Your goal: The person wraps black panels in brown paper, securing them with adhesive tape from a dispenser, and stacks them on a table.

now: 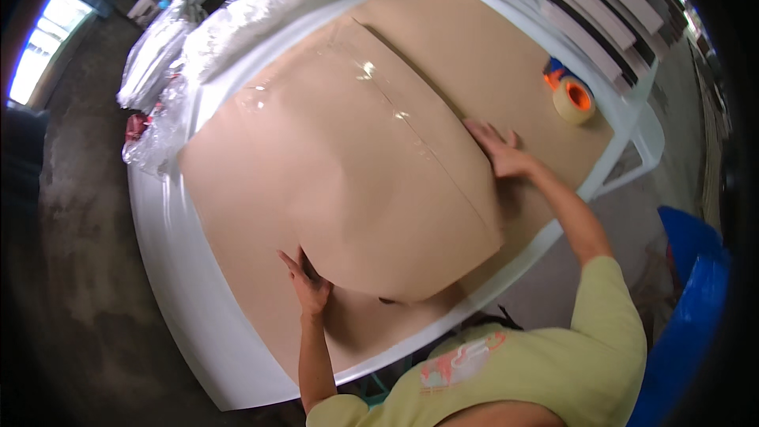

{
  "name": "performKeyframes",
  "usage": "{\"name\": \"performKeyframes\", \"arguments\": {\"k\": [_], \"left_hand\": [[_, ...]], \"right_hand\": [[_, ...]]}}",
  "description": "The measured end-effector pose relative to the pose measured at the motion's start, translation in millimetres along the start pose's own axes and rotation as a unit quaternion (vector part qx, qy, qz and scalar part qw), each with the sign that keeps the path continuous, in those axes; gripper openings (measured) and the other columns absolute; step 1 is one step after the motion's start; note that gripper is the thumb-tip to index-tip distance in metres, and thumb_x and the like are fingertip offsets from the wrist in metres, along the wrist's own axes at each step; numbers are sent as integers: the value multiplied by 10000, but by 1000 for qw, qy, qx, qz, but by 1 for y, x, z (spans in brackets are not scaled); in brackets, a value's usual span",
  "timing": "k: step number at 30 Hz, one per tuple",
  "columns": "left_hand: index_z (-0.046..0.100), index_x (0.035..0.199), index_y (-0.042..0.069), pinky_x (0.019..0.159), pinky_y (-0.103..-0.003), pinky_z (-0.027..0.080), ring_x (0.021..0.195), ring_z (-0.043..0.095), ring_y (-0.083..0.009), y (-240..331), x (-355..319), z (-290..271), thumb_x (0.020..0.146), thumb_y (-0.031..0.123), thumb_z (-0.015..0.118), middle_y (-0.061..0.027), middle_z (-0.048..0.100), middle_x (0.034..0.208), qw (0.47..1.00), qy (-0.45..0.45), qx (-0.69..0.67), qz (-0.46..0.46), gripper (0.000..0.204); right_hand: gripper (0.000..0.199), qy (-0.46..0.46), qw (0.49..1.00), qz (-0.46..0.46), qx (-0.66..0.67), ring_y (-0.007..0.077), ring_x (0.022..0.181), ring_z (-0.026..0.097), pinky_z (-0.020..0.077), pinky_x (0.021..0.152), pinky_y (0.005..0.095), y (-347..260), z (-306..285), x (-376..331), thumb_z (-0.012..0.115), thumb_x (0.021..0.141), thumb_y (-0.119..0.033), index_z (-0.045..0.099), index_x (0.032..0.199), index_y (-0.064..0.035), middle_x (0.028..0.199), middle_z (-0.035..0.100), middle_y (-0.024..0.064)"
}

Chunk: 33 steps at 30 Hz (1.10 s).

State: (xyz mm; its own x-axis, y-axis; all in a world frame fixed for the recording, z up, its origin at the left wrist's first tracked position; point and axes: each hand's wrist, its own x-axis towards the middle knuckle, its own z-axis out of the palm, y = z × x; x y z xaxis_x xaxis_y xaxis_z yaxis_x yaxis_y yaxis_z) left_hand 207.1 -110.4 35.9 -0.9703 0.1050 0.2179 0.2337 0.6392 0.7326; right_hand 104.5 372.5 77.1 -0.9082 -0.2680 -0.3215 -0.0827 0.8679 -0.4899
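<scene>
A large brown cardboard package [379, 190] lies between my hands, its near part bulging and apparently raised off the brown sheet beneath. Strips of clear tape [399, 115] run along a seam on its upper face. My left hand [311, 288] is at the package's near left edge, thumb and fingers around it, partly hidden. On the right side, my right hand [503, 152] presses its outstretched fingers against the package's edge, with the thumb sticking up. Both hands seem to hold the package between them. Its underside is hidden.
The brown sheet [466, 39] covers a white table [182, 269]. At the right stand a tape roll [574, 101] with an orange core and a blue-orange tape dispenser [557, 73]. Clear plastic bags [245, 28] lie at the far left. Stacked boards [601, 16] are at the far right.
</scene>
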Motion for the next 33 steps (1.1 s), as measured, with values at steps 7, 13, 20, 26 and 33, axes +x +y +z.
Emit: {"name": "performKeyframes", "arguments": {"k": [7, 13, 20, 26, 33], "left_hand": [[-26, 1417, -10, 991, -417, 215, 1133, 432, -252, 56, 10, 41, 836, 365, 506, -176, 402, 1347, 974, 111, 77, -181, 872], [28, 1424, 2, 1010, -429, 206, 1215, 359, -283, 52, -3, 73, 846, 402, 459, -172, 308, 1411, 881, 253, 207, -343, 825], [402, 1307, 21, 1070, -501, 145, 1316, 238, -342, 140, -83, 125, 807, 319, 512, -217, 331, 1378, 953, -16, 276, -122, 592], [464, 1162, 46, 795, -374, 492, 946, 593, -263, 124, -81, 29, 847, 410, 531, -153, 584, 1040, 798, 80, -369, -469, 485], [-132, 1389, 3, 921, -420, 441, 1198, 428, -318, 49, 23, 20, 687, 320, 777, -225, 343, 1347, 816, 200, -284, -462, 1192]], "right_hand": [[732, 187, 980, 72, -14, 223, 1388, 80, 4, 1025, 644, 6, 64, 9, 459, 837, -125, 54, 1446, -157, 1499, 118, 64], [729, 235, 865, 182, -405, 239, 1388, 76, 62, 978, 704, -9, 113, -21, 481, 802, -143, 124, 1436, -99, 1498, 81, 108], [671, 87, 988, -57, -112, 343, 1321, 233, 156, 1052, 568, -69, 150, -122, 622, 737, -410, 441, 1274, -50, 1372, 347, 187], [538, 130, 818, 202, 522, 266, 974, 573, 446, 863, 391, -46, 76, -115, 585, 802, -402, 478, 1211, -69, 1133, 556, 130], [877, 203, 819, 258, 470, 291, 1101, 492, 459, 865, 402, -35, 45, 18, 697, 742, -437, 231, 1368, -35, 1244, 463, 178]]}}
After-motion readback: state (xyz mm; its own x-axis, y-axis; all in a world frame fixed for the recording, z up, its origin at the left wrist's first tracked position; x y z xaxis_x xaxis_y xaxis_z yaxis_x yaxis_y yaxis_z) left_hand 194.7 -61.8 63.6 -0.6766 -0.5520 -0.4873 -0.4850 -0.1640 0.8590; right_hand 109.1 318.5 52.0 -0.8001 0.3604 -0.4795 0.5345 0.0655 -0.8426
